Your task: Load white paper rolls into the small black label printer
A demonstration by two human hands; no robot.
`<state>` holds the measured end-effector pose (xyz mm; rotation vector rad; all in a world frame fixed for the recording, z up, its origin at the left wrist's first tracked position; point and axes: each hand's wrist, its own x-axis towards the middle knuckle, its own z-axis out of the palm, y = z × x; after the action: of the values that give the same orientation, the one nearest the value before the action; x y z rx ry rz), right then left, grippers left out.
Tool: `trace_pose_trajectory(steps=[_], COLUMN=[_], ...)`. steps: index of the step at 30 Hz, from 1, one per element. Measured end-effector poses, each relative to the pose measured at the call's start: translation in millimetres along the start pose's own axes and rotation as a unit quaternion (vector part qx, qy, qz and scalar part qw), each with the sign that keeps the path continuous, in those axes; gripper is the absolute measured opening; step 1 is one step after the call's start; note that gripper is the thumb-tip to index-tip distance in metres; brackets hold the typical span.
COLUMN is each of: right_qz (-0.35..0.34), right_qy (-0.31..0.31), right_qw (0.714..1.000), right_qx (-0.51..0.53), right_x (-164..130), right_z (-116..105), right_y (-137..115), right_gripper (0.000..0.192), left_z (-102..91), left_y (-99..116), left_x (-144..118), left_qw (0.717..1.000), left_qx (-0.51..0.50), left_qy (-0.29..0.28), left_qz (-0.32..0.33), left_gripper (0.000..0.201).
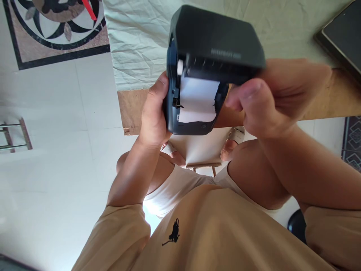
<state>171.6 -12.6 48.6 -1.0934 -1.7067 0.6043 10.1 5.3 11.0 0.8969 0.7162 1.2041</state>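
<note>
A black device (pixel 194 128) is hanging over the table's (pixel 132 110) near edge; floor (pixel 62 162) is opening out left of the table; the device's long axis is running roughly across that edge, raised cover (pixel 216 35) pointing tableward; the left hand (pixel 153 113) is gripping its side; the right hand (pixel 272 103) is curling narrowly, its hold I cannot tell.

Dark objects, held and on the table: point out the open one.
The black device in the left hand: its lid stands open, baring white paper. The dark block at upper right shows no opening.
</note>
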Motion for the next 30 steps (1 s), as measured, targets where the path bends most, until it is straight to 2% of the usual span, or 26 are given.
trace_pose_trajectory(steps=[4, 9, 12, 14, 19, 22, 25, 28, 30], right_qz=[0.008, 0.027, 0.013, 0.003, 0.061, 0.058, 0.070, 0.078, 0.064], right_qy=[0.016, -0.082, -0.089, -0.102, -0.210, -0.211, -0.209, -0.188, -0.160], right_qw=[1.000, 0.989, 0.979, 0.968, 0.911, 0.894, 0.901, 0.927, 0.947], right_qx=[-0.023, -0.119, -0.183, -0.231, -0.350, -0.390, -0.374, -0.315, -0.270], right_x=[6.8, 11.5, 12.4, 13.6, 18.3, 19.1, 17.3, 13.2, 10.4], right_z=[3.3, 0.9, -0.1, -1.0, -5.0, -5.9, -6.4, -9.0, -12.0], right_y=[-2.9, -2.1, -0.7, -2.2, -15.7, -21.3, -22.9, -24.9, -25.9], right_gripper=[0.023, 0.024, 0.023, 0.021, 0.023, 0.025, 0.028, 0.029, 0.031], left_z=[-4.0, -8.7, -8.3, -7.4, -8.6, -9.7, -10.1, -10.3, -9.5], left_y=[1.0, 3.7, 1.9, 1.9, 9.1, 9.4, 4.2, 1.0, 2.4], left_x=[-2.9, -8.4, -9.4, -9.4, -9.1, -8.8, -7.7, -6.0, -5.3], left_qw=[1.000, 0.994, 0.991, 0.991, 0.985, 0.986, 0.988, 0.989, 0.994], left_qx=[0.025, 0.102, 0.125, 0.127, 0.163, 0.156, 0.152, 0.142, 0.101], left_qy=[-0.006, -0.049, -0.040, -0.032, -0.062, -0.059, -0.033, -0.035, -0.041], left_qz=[-0.006, 0.010, 0.018, 0.030, 0.008, -0.010, 0.002, 0.006, -0.010], left_gripper=[0.041, 0.026, 0.028, 0.029, 0.035, 0.041, 0.047, 0.048, 0.042])
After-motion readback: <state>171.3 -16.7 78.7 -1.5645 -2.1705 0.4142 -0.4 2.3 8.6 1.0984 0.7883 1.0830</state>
